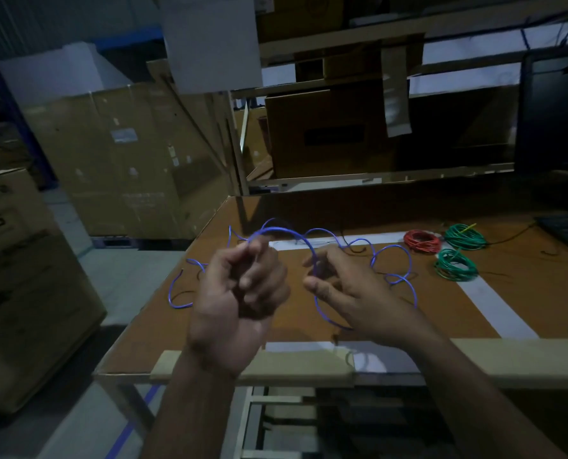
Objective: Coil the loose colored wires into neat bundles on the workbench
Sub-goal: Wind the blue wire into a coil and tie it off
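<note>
Above the worktop's (508, 293) near edge, both hands are raised with the blue wire (393, 251) strung between them. The left hand (243, 289) is curled round the wire, with a strand pinched at its fingertips. The right hand (339, 286) pinches the same arc between thumb and forefinger, its other fingers spread. From there the wire falls in loose loops onto the worktop, some trailing to the left edge, others lying right of the hands. A thin black wire (352, 248) lies among the blue loops. Toward the far right corner sit finished coils: a red coil (421, 241) and two green ones (464, 236) (456, 265), near each other.

The main risk, as I judge it, is a tangle. The slack crosses itself in several places, so pulling it in fast could draw a crossing into a knot or kink. The black wire could be caught up and dragged into the bundle. The springy wire may also flick free of the left hand's grip, undoing the loops gathered there. The tail near the left edge could slip off the worktop as it is drawn in.
</note>
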A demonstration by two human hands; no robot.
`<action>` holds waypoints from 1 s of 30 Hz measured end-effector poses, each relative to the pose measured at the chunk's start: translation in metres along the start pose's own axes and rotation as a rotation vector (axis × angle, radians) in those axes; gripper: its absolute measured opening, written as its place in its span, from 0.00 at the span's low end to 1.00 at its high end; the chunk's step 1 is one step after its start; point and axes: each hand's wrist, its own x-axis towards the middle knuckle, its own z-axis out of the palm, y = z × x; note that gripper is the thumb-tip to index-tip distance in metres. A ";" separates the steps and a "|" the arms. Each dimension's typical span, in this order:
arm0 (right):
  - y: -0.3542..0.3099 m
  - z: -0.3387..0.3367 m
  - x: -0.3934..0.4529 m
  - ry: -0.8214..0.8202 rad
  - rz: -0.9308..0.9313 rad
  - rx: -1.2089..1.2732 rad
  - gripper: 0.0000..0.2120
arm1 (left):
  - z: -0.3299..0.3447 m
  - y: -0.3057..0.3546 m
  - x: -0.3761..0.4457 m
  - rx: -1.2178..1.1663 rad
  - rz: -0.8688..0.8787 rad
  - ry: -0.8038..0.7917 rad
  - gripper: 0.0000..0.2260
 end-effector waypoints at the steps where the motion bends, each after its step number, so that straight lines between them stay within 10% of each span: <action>1: 0.002 0.001 -0.004 -0.024 0.034 -0.133 0.17 | 0.002 0.003 0.004 -0.004 0.050 0.039 0.16; 6: 0.017 0.012 -0.023 0.071 -0.094 -0.678 0.22 | -0.009 0.017 0.021 0.089 0.295 0.208 0.16; 13: -0.002 0.016 -0.023 0.109 -0.411 -0.458 0.17 | -0.034 -0.017 0.034 1.290 0.297 0.125 0.16; 23: -0.001 -0.018 0.001 0.360 -0.224 -0.182 0.16 | -0.010 -0.039 0.017 0.429 -0.174 0.012 0.18; 30: 0.016 -0.017 -0.001 0.139 -0.066 -0.101 0.05 | -0.002 -0.033 0.014 0.129 -0.047 0.184 0.15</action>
